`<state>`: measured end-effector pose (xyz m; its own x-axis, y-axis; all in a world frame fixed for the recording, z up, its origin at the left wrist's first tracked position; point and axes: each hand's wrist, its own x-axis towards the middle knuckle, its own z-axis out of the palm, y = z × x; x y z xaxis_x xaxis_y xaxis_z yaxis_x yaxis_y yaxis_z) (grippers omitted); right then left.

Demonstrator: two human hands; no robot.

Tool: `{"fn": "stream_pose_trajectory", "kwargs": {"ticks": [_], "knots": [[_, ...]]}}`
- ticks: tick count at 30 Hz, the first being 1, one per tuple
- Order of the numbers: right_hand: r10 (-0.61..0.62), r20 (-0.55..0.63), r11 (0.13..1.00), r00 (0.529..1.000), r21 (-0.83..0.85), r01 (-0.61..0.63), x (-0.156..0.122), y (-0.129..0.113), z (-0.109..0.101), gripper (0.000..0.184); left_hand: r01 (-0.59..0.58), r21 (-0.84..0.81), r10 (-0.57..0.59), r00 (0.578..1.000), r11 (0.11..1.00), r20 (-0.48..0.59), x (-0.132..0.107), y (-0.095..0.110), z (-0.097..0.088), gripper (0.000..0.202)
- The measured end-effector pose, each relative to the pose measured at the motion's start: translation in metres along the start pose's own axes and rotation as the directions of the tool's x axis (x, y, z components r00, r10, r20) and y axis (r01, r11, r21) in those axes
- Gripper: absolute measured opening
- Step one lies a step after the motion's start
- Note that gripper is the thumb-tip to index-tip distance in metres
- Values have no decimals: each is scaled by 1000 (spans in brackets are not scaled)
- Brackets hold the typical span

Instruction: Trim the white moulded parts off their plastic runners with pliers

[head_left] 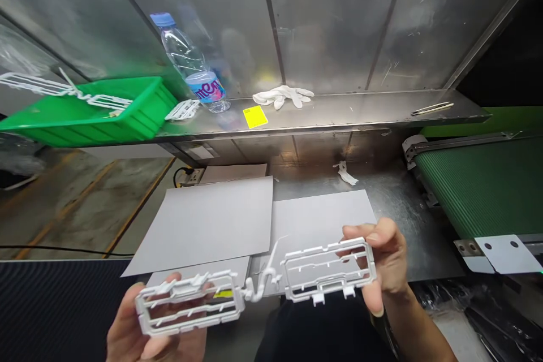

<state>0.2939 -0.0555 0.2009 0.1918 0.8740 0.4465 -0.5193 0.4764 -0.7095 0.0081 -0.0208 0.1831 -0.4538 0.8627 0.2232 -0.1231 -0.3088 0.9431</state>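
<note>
The person holds a white moulded plastic part (pixel 257 288), two rectangular open frames joined in the middle by a thin branching runner, out in front of the body and low in the view, roughly level but with its right end a little higher. The left hand (pixel 144 328) closes on the left frame from below and behind, fingertips showing through the frame's openings and the thumb at its lower edge, so this frame lies flat against the fingers. The right hand (pixel 384 263) pinches the right frame at its far right edge, thumb on the near face and fingers curled over the top and behind; most of that frame juts out to the left of the grip, unsupported apart from the runner. The runner itself hangs between the two hands, touched by neither. Under the part lie flat grey cardboard sheets (pixel 212 220) on a steel worktable (pixel 403 203). On the steel shelf (pixel 360 110) behind stand a green plastic bin (pixel 97 110) with similar white frames resting across it, a clear water bottle with a blue cap (pixel 190 65), a yellow sticky note (pixel 255 116) and a white cloth glove (pixel 282 95). A green ribbed conveyor belt (pixel 479 186) runs at the right.
</note>
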Motion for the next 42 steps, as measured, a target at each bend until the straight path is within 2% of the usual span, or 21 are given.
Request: {"fn": "stream_pose_trajectory", "kwargs": {"ticks": [3,5,11,17,22,26,28,35,39,42], "knots": [[-45,19,999,999,-29,46,5,1,0,69,40,-76,-42,999,996,-26,0,4,12,58],[-63,15,996,998,-56,64,7,1,0,68,36,-65,-37,999,997,-21,-1,6,19,62],[-71,-9,992,997,-101,69,9,2,-1,66,-4,-40,2,999,999,-49,0,5,23,68],[-52,-53,994,997,-103,47,12,1,-2,61,128,-30,-131,985,991,-116,5,10,26,75],[5,-108,983,994,-184,-25,13,5,-4,29,-17,50,18,1000,999,-13,11,16,29,65],[9,-136,967,991,-249,-43,13,7,-5,23,-97,2,96,988,995,125,11,22,24,46],[13,-141,964,990,-263,-50,13,8,-6,19,-113,-29,116,980,993,159,8,25,22,39],[39,-117,958,992,-278,-71,10,9,-6,15,-93,-53,99,986,994,131,4,27,19,38],[44,-78,909,996,-411,-72,9,4,-6,20,-75,-61,80,992,995,93,-1,31,21,43],[26,-11,868,1000,-495,-29,11,0,-6,25,-22,-59,24,999,998,33,-4,35,23,47]]}}
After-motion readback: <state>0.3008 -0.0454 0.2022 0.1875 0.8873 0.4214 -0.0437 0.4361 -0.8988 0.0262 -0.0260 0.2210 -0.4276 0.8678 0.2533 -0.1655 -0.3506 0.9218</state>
